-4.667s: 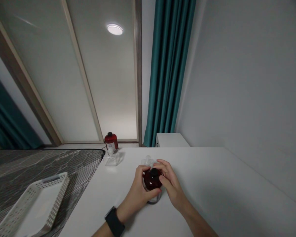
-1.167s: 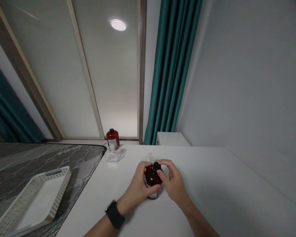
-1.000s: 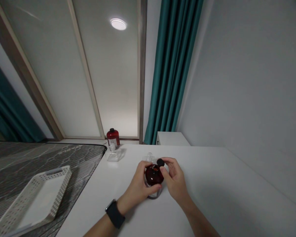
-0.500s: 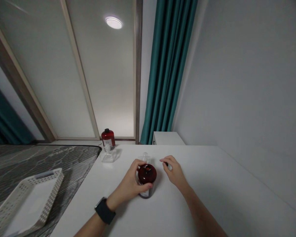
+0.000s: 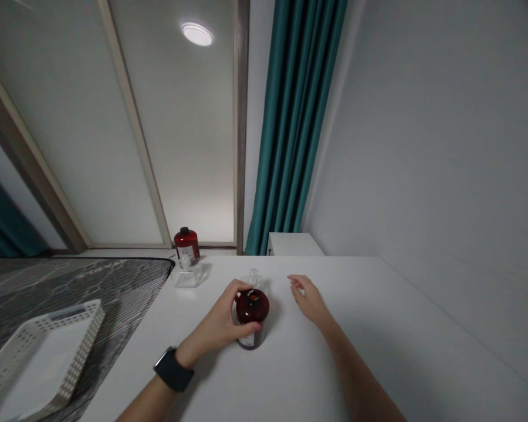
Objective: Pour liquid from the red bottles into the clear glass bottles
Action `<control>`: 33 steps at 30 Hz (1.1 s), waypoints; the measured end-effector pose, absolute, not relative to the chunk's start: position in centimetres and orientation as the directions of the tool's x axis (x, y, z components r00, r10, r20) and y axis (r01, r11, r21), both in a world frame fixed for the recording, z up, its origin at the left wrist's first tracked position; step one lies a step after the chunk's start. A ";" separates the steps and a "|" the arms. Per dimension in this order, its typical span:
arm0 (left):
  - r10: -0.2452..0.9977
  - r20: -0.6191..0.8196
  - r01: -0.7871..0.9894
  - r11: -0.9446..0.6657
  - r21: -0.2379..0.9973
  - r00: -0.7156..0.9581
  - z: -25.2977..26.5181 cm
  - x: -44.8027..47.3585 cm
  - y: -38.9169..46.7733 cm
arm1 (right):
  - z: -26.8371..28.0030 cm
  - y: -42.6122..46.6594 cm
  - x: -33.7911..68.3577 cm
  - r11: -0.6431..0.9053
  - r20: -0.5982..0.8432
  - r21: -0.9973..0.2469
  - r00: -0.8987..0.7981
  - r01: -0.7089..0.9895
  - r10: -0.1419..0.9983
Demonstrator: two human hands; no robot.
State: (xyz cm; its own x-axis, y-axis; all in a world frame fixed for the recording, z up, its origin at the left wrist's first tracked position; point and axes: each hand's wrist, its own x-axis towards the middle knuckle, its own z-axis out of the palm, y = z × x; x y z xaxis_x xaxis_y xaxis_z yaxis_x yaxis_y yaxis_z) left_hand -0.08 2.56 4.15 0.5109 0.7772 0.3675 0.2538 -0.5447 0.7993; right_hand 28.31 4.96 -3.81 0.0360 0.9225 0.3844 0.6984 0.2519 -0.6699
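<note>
My left hand (image 5: 222, 319) wraps around a dark red, see-through bottle (image 5: 252, 307) with a pale label, standing on the white table. The bottle's top is open, without a cap. To the right, apart from the bottle, my right hand (image 5: 307, 298) hovers over the table with its fingers bent together. The small black cap seen in those fingers a moment before is now hidden by them, and none shows on the table. Just behind the held bottle is a clear glass piece with a round knob (image 5: 254, 274), partly covered by my left hand.
At the table's far left corner stands another red bottle (image 5: 186, 244) with a black cap. A clear glass container (image 5: 186, 278) is in front of it. A white perforated basket (image 5: 77, 351) lies on the grey patterned surface at left. A white cabinet (image 5: 294, 244) stands behind the table.
The whole view has shifted slightly, moving things left. My left hand still holds the bottle. My right hand is slightly farther from the bottle, and the black cap no longer shows between its fingers.
</note>
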 end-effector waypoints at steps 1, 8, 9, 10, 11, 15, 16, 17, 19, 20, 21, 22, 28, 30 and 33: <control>0.777 0.367 0.254 -0.544 0.800 0.511 4.2 -0.1 2.6 | -3.5 4.7 28.7 0.236 0.366 -0.652 0.027 0.721 0.930; 0.781 0.361 0.270 -0.543 0.795 0.509 4.3 -0.2 2.5 | -2.7 2.8 30.8 0.099 0.170 -0.563 -0.002 0.821 0.985; 0.780 0.360 0.267 -0.543 0.796 0.512 4.3 -0.2 2.5 | -2.6 2.8 30.8 0.095 0.157 -0.559 -0.007 0.824 0.988; 0.779 0.358 0.265 -0.541 0.798 0.514 4.3 -0.2 2.5 | -2.5 2.8 30.8 0.097 0.153 -0.558 -0.013 0.824 0.988; 0.779 0.354 0.264 -0.539 0.800 0.517 4.3 -0.2 2.5 | -2.3 2.8 30.6 0.102 0.154 -0.560 -0.018 0.822 0.988; 0.784 0.353 0.273 -0.537 0.798 0.511 4.1 -0.1 2.5 | -1.5 3.1 29.6 0.137 0.186 -0.602 -0.029 0.786 0.982; 0.784 0.356 0.273 -0.539 0.797 0.508 4.1 -0.1 2.5 | -1.4 3.2 29.2 0.150 0.197 -0.617 -0.033 0.772 0.980; 0.785 0.359 0.271 -0.539 0.797 0.506 4.1 -0.1 2.6 | -1.4 3.2 28.8 0.164 0.210 -0.630 -0.037 0.759 0.977; 0.785 0.360 0.267 -0.538 0.800 0.504 4.0 -0.1 2.6 | -1.5 3.3 28.2 0.188 0.234 -0.644 -0.043 0.742 0.971; 0.786 0.361 0.264 -0.537 0.801 0.502 4.0 -0.1 2.6 | -1.6 3.4 27.9 0.197 0.245 -0.643 -0.045 0.740 0.969; 0.787 0.363 0.262 -0.537 0.802 0.500 4.0 -0.1 2.6 | -1.8 3.5 27.7 0.202 0.255 -0.638 -0.045 0.743 0.966; 0.787 0.364 0.261 -0.537 0.802 0.499 4.0 -0.1 2.6 | -2.0 3.7 27.6 0.206 0.264 -0.628 -0.044 0.751 0.964; 0.780 0.371 0.267 -0.550 0.792 0.504 3.9 -0.1 2.5 | -3.3 4.9 28.0 0.211 0.294 -0.518 -0.059 0.829 0.954; 0.783 0.366 0.271 -0.545 0.794 0.504 4.0 -0.1 2.5 | -3.6 5.1 28.2 0.188 0.282 -0.484 -0.051 0.854 0.958; 0.785 0.360 0.269 -0.539 0.798 0.504 4.1 0.0 2.4 | -3.8 5.1 28.3 0.154 0.258 -0.440 -0.039 0.885 0.965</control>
State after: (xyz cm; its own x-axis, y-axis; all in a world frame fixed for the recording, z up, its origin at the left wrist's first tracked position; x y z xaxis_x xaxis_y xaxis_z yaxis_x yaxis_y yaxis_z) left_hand -0.01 2.44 4.08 0.5036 0.7851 0.3604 0.2685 -0.5388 0.7985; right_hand 28.26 5.11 -3.83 -0.0392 0.9653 0.2583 0.8849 0.1536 -0.4398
